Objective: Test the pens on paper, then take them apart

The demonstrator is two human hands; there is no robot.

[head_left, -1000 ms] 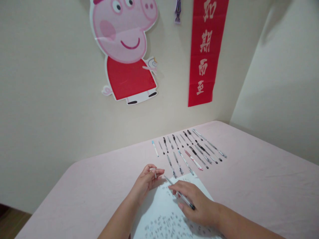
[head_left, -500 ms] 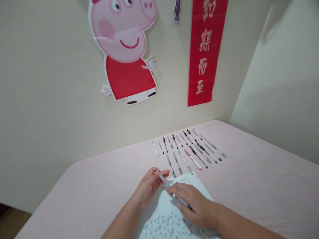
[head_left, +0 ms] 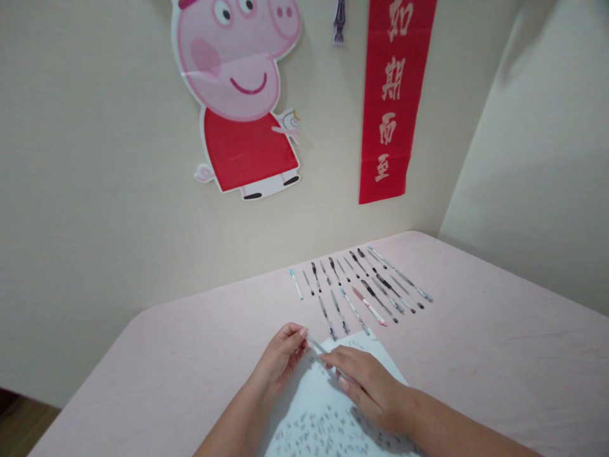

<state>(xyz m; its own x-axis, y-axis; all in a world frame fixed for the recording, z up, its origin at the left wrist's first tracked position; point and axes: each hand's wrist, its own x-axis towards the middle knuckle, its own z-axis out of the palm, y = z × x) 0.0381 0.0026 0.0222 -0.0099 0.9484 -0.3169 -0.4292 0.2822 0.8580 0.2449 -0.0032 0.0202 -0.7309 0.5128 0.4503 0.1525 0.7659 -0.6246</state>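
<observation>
A slim, clear-looking pen is held slantwise between my two hands, over the sheet of paper. My left hand is closed, pinching the pen's far end between thumb and fingertips. My right hand grips the pen's near part from above, with fingers and thumb around it; the near end is mostly hidden under that hand. Below both hands lies the white paper, covered with many small dark handwritten characters. Whether a cap sits on the pinched end I cannot tell.
Beyond the paper, several pens lie in two slanting rows, among them a blue-capped pen, a pink-and-white pen and a black-capped pen. The pink-covered table meets a wall bearing a pig cutout and a red banner.
My left fingers, spread before, have closed in a pinch at the pen's far end. My right grip has shifted slightly, and the pen's dark near end no longer shows.
</observation>
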